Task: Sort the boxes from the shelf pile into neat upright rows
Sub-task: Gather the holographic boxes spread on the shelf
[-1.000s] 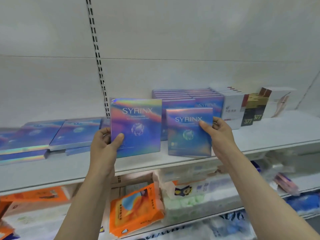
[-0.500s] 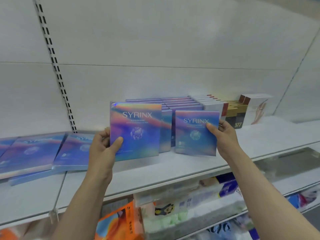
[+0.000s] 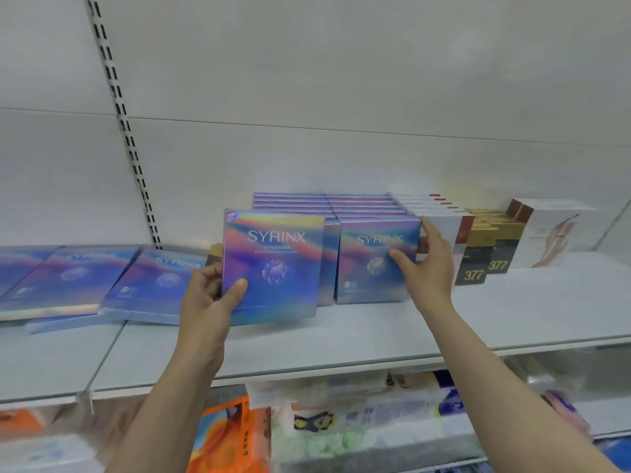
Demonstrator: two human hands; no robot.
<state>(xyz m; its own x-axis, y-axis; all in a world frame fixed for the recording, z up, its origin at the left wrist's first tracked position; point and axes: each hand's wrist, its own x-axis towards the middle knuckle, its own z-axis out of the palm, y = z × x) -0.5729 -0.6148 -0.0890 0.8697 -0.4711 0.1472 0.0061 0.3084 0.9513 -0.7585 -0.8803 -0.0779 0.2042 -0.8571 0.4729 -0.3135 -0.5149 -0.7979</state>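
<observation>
Iridescent box (image 3: 273, 268) gripped in my left hand (image 3: 208, 302); my right hand (image 3: 430, 268) is seating, fingers curled round, another box (image 3: 375, 261); next, I'm lining mine up.

Two hands, left hand (image 3: 205, 298) and right hand (image 3: 426, 264), one SYRINX box (image 3: 273, 268) in each, three flat SYRINX boxes (image 3: 160, 278) left of them, two "377" boxes (image 3: 478, 264) to the right.
</observation>
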